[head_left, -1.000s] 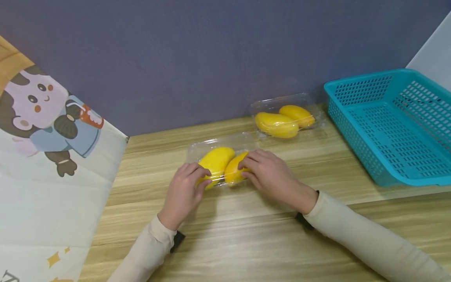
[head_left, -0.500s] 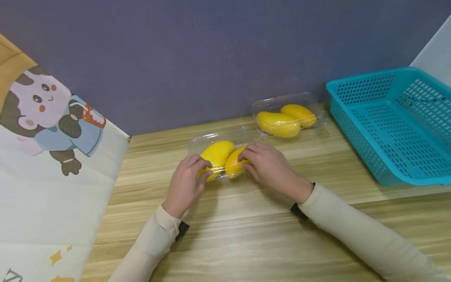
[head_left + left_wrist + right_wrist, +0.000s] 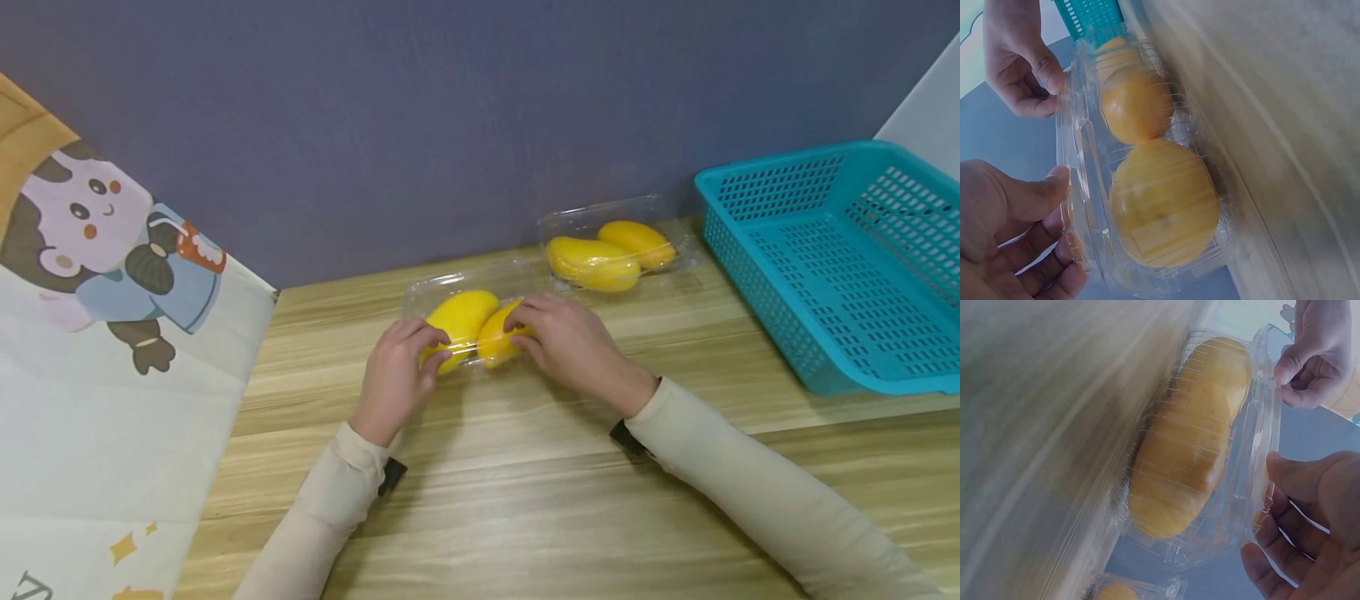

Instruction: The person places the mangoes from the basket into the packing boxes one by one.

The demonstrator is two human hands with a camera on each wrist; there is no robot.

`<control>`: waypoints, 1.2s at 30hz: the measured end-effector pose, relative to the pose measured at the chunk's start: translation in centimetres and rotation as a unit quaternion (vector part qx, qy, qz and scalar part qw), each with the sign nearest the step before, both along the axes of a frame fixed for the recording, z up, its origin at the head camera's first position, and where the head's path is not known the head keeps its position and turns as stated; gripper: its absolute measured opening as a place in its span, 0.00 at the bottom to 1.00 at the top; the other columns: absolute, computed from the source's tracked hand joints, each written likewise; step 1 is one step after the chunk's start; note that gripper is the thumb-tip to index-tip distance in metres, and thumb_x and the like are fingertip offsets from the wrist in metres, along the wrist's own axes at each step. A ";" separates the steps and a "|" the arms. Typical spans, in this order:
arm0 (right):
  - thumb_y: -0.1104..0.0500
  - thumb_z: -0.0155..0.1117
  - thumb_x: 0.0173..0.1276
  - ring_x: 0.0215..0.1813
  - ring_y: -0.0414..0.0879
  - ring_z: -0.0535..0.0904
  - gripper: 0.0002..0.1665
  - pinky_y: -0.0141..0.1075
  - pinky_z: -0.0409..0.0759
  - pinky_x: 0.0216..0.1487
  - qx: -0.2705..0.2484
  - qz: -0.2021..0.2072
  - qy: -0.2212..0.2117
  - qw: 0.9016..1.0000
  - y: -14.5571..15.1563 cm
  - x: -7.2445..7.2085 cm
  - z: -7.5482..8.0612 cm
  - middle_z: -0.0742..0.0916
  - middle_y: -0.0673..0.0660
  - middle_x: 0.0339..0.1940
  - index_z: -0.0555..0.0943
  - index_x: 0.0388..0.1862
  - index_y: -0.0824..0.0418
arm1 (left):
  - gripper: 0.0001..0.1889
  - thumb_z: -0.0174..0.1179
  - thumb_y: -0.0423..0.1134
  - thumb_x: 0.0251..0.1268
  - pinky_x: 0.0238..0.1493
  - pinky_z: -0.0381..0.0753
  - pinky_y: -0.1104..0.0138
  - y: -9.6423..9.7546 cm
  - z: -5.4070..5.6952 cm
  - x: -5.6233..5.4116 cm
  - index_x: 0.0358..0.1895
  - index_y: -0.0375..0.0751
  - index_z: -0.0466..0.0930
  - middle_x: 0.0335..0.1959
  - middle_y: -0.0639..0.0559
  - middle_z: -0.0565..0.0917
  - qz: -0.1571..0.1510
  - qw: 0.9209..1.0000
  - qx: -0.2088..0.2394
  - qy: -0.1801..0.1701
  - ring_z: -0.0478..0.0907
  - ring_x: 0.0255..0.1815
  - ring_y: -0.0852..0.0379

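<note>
A clear plastic clamshell box (image 3: 431,290) on the wooden table holds two yellow mangoes, a left one (image 3: 467,313) and a right one (image 3: 493,342). My left hand (image 3: 396,371) pinches the box's near rim at the left, thumb on the near side. At the right end of that rim, my right hand (image 3: 572,348) pinches with thumb and fingers, partly covering the right mango. Both wrist views show the lid over the fruit, with the rim (image 3: 1085,187) between thumb and fingers.
Behind and to the right stands a second clear box (image 3: 558,223) with two mangoes (image 3: 594,265), by the dark back wall (image 3: 390,150). A teal plastic basket (image 3: 772,308) sits at the far right. A cartoon-printed white sheet (image 3: 90,450) borders the left side.
Both hands have slid the near mango box away from me, toward the back wall, keeping their hold on its rim. The second box and the basket have stayed in place.
</note>
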State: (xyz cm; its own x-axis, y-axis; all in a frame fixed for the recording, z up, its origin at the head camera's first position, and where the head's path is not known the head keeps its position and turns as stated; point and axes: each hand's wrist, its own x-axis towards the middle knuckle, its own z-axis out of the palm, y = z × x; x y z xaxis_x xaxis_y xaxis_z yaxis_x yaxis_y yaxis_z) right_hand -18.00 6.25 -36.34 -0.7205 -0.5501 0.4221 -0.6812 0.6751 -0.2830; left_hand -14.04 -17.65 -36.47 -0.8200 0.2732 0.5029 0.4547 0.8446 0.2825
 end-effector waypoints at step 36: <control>0.57 0.70 0.66 0.56 0.53 0.81 0.10 0.46 0.78 0.62 -0.010 -0.042 -0.051 0.998 -1.4 -3.9 0.4 0.88 0.55 0.50 0.86 0.45 0.56 | 0.05 0.71 0.31 0.57 0.44 0.80 0.57 0.0 0.0 -4.3 0.36 0.39 0.87 0.35 0.47 0.85 0.055 0.997 0.038 -0.024 0.79 0.39 0.48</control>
